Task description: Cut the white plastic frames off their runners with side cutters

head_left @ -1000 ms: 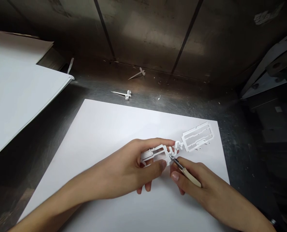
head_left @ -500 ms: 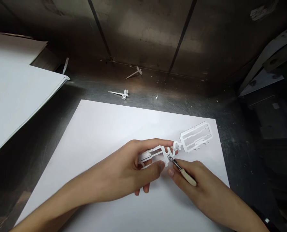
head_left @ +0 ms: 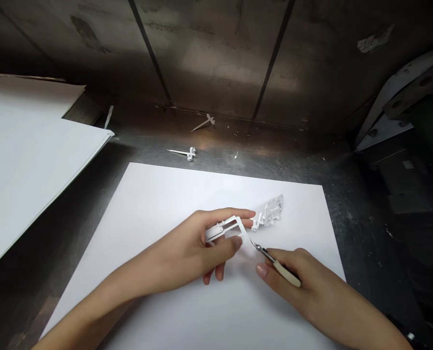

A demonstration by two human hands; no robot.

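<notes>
My left hand pinches a white plastic frame part between thumb and fingers, just above a white sheet of paper. A second white frame piece with a curled runner lies blurred just to the right of that part, apart from it. My right hand grips small cutters with a beige handle; the metal tip points up-left, a short way from the held part.
Two small white plastic offcuts lie on the dark metal bench behind the sheet. A stack of white sheets sits at the left. Grey metal brackets stand at the right, and a metal wall rises at the back.
The right-hand frame piece has come away from the part in my left hand and shifted, blurred. The cutter tip has drawn back down from the joint.
</notes>
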